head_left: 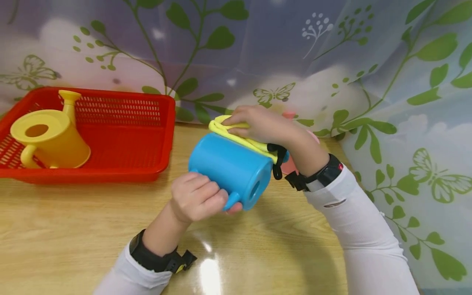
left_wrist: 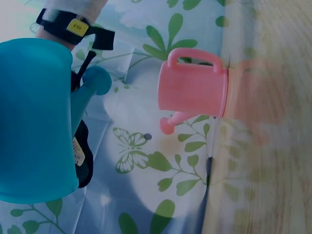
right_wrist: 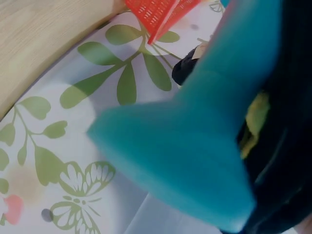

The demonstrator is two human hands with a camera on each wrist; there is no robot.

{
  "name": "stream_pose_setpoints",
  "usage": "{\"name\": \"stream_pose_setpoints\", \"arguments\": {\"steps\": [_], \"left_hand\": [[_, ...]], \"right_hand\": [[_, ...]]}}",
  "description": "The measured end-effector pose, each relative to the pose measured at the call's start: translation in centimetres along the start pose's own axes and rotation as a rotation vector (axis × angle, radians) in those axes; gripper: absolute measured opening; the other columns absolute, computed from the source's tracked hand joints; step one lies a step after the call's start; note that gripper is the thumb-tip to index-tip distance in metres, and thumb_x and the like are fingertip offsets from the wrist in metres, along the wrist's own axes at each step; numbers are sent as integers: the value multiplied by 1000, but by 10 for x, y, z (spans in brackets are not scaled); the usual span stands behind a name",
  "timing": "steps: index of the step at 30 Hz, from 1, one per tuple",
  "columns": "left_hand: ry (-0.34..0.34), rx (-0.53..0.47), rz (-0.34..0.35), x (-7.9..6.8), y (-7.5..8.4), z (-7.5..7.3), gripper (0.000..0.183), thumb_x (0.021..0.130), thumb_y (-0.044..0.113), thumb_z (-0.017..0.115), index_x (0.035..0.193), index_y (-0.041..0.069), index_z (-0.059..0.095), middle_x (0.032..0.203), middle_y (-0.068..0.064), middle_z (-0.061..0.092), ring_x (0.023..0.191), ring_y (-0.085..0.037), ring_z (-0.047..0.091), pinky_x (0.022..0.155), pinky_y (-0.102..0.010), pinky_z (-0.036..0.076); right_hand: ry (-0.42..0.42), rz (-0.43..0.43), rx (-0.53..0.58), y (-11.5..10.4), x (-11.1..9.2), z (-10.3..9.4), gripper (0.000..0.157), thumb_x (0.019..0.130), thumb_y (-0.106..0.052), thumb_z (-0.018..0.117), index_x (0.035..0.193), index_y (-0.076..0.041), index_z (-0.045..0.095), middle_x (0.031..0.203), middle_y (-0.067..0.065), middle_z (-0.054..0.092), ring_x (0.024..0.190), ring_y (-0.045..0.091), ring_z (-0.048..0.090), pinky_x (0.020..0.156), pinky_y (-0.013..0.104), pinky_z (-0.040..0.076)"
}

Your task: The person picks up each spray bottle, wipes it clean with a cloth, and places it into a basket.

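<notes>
A blue watering can (head_left: 230,164) is held tilted on its side above the table. My left hand (head_left: 199,196) grips its handle, with the fingers curled round it. My right hand (head_left: 258,125) holds a folded yellow cloth (head_left: 245,141) with black edging against the can's upper side. Part of the cloth is hidden under that hand. The can's body (left_wrist: 34,122) and spout (left_wrist: 92,85) show in the left wrist view. Close to the right wrist camera, the flared spout end (right_wrist: 170,156) fills much of the picture.
A red basket (head_left: 166,135) stands on the left of the wooden table (head_left: 92,229), with a yellow watering can (head_left: 59,135) inside. The pink watering can (left_wrist: 192,87) stands at the back, mostly behind my right forearm in the head view. A leaf-patterned curtain (head_left: 206,45) hangs behind.
</notes>
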State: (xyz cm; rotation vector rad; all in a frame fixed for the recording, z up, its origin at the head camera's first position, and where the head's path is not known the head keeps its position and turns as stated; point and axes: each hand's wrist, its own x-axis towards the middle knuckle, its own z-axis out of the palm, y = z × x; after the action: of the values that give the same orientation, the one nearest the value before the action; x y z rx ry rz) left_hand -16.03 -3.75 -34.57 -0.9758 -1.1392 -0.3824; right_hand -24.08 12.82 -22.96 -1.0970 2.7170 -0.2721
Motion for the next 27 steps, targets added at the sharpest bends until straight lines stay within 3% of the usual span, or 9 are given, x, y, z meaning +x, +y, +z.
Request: {"name": "stream_pose_setpoints", "arguments": {"steps": [4,11,16,24,27], "left_hand": [[4,0,-5,0,-1,0,41,91,37,62,60,15,46,49,4,43,40,-9,37,39,-19,26],[5,2,-30,-2,-2,0,42,91,37,62,59,14,45,49,3,42,40,-10,35,38,-19,26],[15,-1,-41,-4,-3,0,43,91,36,63,59,14,45,50,3,41,41,-10,34,38,-19,25],[42,7,-36,-6,-5,1,44,92,37,62,59,14,43,49,3,41,39,-10,33,38,-19,22],[43,3,-37,-7,-5,1,44,91,37,63,59,14,44,49,2,41,40,-10,33,39,-19,22]], "right_hand": [[-11,7,-41,1,-3,-2,34,96,-20,59,128,-8,62,125,13,61,117,29,56,96,41,47],[-55,80,-82,1,-15,-4,34,95,-21,61,128,-11,63,140,15,53,134,33,44,106,46,40],[-42,67,-145,-1,-23,-1,32,95,-20,61,126,-12,64,139,17,52,128,35,50,101,45,45],[15,22,-233,-2,-36,1,29,93,-20,64,121,-13,68,120,12,61,109,29,60,88,39,51],[5,57,-229,1,-39,1,29,93,-21,64,121,-14,68,119,11,61,108,28,60,88,39,51]]}}
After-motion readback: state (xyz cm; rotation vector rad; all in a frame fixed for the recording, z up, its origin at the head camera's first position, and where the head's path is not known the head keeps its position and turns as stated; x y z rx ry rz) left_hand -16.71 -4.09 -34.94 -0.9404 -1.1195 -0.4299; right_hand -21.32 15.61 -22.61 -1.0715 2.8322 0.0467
